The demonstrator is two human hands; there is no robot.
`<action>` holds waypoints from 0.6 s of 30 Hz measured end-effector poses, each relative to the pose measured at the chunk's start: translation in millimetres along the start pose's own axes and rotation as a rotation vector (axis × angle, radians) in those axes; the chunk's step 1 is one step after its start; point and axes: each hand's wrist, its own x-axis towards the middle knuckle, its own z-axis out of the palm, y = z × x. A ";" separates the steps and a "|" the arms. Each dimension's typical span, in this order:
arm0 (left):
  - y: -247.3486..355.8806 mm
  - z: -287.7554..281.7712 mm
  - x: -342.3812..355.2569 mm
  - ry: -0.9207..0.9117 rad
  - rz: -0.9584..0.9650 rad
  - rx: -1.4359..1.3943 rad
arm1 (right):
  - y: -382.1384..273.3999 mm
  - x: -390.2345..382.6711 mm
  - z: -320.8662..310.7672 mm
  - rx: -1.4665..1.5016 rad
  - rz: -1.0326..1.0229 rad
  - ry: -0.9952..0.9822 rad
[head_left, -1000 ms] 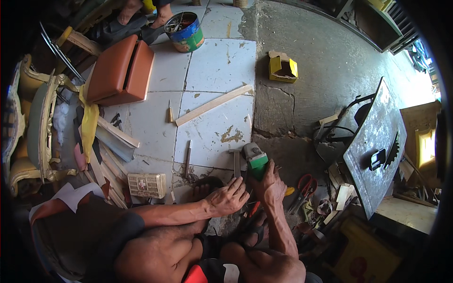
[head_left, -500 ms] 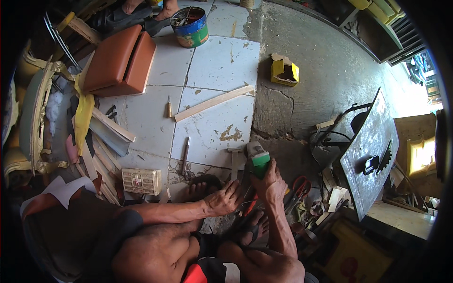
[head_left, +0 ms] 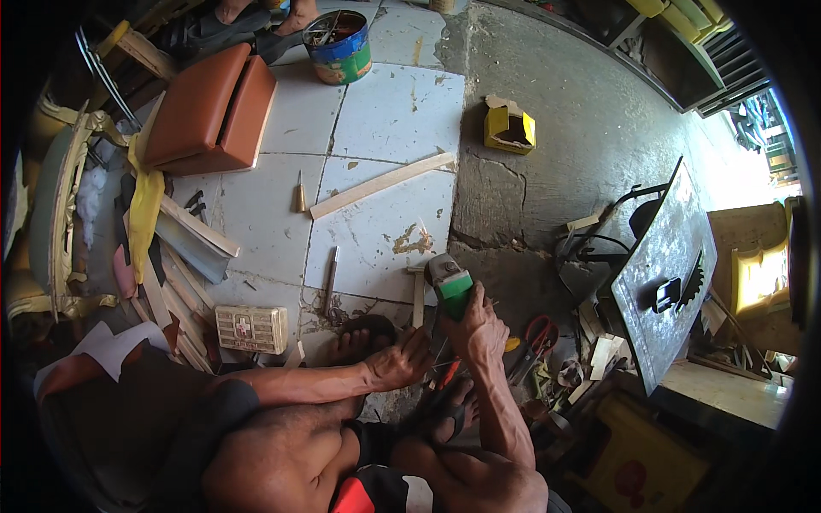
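My right hand [head_left: 479, 333] is wrapped around a green and grey angle grinder [head_left: 455, 291]. The grinder's front end is right beside the head of a small T-shaped hammer [head_left: 418, 299], which has a pale handle. Below it, the closed fingers of my left hand [head_left: 400, 359] grip the lower end of that handle. A thin bright streak shows on the floor just above the grinder. Whether the disc touches the hammer head is hidden by the grinder's front end.
A wooden strip [head_left: 380, 185], an awl [head_left: 300, 195] and a metal rod [head_left: 332, 278] lie on the tiles. Behind them stand a paint bucket [head_left: 342, 68] and a yellow box [head_left: 510, 128]. A tilted saw table [head_left: 663, 282] with a toothed blade is at the right, near red-handled scissors [head_left: 539, 338].
My right hand has brought the grinder slightly left and up, closer to the hammer head. A bright streak has appeared above it. The whole view has shifted a little.
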 end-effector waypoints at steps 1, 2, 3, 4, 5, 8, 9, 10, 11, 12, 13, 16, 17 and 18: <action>0.3 0.8 0.1 -0.001 -0.003 -0.006 | 2.3 -0.5 0.7 0.010 0.006 0.025; 0.8 0.6 -0.2 -0.004 0.001 -0.006 | 7.7 -1.8 1.3 0.019 0.012 0.049; 1.4 0.7 -1.2 -0.010 0.000 -0.005 | 12.1 -1.9 1.3 0.029 0.014 0.069; 1.3 0.8 -2.2 -0.013 0.002 0.001 | 15.8 -0.9 -0.6 0.028 0.007 0.072; 1.9 1.4 -3.8 -0.016 -0.001 -0.001 | 15.5 -0.2 -0.1 0.032 0.014 0.063; 1.2 2.8 -6.0 -0.025 -0.011 0.013 | 11.1 2.4 2.5 0.039 0.009 0.054; 1.7 2.6 -5.2 -0.026 -0.011 0.020 | 8.6 2.1 5.2 0.039 -0.013 0.062; 1.0 2.3 -5.0 -0.026 -0.012 0.024 | 7.5 1.2 6.5 0.038 -0.034 0.070; 1.1 2.4 -3.8 -0.024 -0.013 0.022 | 8.0 -0.4 6.0 0.040 -0.006 0.069; 3.1 1.5 -3.3 -0.018 -0.004 0.031 | 8.6 -2.6 4.9 0.041 0.022 0.068; 2.4 0.9 -4.2 -0.025 -0.007 0.015 | 7.0 -1.1 4.8 0.048 0.037 0.065; -2.0 0.6 -8.4 -0.045 -0.016 -0.012 | 10.4 1.0 -3.5 0.077 0.056 0.025; -0.7 1.6 -9.5 -0.039 -0.021 -0.022 | 14.0 0.5 -4.9 0.083 0.059 0.030; -0.1 3.4 -9.9 -0.030 -0.020 -0.022 | 14.2 0.0 -3.3 0.075 0.042 0.039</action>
